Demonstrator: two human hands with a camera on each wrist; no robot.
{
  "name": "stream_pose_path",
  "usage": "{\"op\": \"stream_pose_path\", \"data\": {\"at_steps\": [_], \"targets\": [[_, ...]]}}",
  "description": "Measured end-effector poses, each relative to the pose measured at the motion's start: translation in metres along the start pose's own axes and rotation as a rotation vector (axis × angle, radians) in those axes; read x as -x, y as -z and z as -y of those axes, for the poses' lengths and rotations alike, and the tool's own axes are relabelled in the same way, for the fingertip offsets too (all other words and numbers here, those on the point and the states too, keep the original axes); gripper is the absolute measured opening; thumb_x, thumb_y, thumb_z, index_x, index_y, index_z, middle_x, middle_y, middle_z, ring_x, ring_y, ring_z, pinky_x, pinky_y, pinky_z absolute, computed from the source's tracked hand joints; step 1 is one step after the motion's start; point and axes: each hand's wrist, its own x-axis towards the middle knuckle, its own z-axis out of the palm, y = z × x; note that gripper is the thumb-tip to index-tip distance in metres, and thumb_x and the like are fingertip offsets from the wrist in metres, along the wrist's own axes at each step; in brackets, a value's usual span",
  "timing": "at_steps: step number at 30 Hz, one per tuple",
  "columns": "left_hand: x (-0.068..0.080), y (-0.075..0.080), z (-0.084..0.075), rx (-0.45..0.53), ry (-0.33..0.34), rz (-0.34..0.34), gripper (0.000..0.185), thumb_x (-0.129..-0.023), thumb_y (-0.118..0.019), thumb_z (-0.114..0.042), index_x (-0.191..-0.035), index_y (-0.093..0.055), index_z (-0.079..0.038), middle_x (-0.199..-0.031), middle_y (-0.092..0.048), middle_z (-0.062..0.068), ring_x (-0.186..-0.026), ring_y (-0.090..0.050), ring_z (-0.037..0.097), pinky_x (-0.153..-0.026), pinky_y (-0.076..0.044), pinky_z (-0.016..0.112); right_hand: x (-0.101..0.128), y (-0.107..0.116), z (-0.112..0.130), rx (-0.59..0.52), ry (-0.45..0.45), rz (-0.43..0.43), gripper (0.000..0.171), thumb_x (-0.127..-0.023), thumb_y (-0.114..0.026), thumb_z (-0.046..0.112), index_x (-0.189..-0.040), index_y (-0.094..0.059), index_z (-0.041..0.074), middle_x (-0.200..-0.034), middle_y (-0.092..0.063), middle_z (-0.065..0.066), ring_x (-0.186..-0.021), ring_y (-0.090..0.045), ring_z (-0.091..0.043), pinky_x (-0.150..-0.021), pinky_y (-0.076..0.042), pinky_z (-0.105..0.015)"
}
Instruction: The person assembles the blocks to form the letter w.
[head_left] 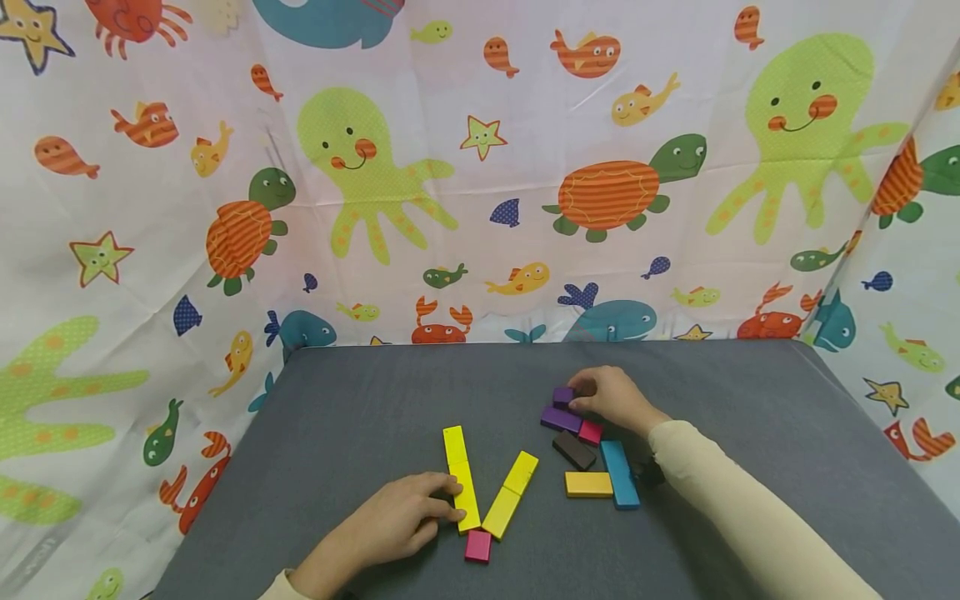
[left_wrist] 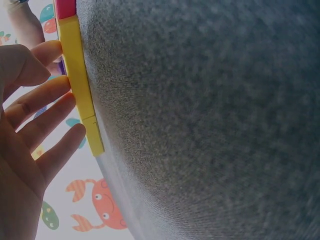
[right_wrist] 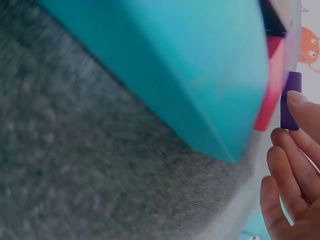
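Observation:
My left hand [head_left: 397,518] rests its fingertips against the left side of a yellow block [head_left: 467,497]. Its fingers are spread and mostly straight in the left wrist view. Another yellow block [head_left: 454,444] continues that row, and a second yellow row [head_left: 511,495] slants beside it, forming a V. A pink block [head_left: 477,547] sits at the point of the V. Over on the right, my right hand [head_left: 611,398] pinches a small purple block [right_wrist: 290,107] between thumb and fingers. A longer purple block [head_left: 561,419] lies just in front of it.
By the right hand lie a red block [head_left: 590,432], a dark brown block [head_left: 573,450], a blue block [head_left: 619,475] and an orange-yellow block [head_left: 588,485]. A curtain [head_left: 495,192] with sea animals hangs behind the grey table [head_left: 360,400].

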Motion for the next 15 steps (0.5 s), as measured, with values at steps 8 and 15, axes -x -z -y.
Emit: {"op": "stream_pose_path", "data": {"at_steps": [8, 15], "targets": [[0.0, 0.0, 0.0, 0.004, 0.0, -0.004, 0.035, -0.093, -0.061, -0.015, -0.12, -0.071, -0.034, -0.133, -0.061, -0.007, -0.121, -0.059, 0.012, -0.101, -0.054, 0.037, 0.013, 0.007, 0.016, -0.137, 0.021, -0.002, 0.032, -0.086, -0.076, 0.027, -0.115, -0.07, 0.015, -0.105, -0.072, -0.004, -0.091, -0.066, -0.017, -0.076, -0.059, -0.032], [0.0, 0.0, 0.0, 0.003, 0.002, -0.006, 0.034, -0.093, -0.061, -0.016, -0.121, -0.071, -0.034, -0.133, -0.061, -0.007, -0.121, -0.06, 0.012, -0.101, -0.054, 0.037, 0.032, -0.006, 0.039, -0.25, 0.024, 0.029, 0.032, -0.085, -0.077, 0.026, -0.115, -0.071, 0.016, -0.103, -0.073, -0.003, -0.09, -0.066, -0.016, -0.075, -0.06, -0.031]]}}
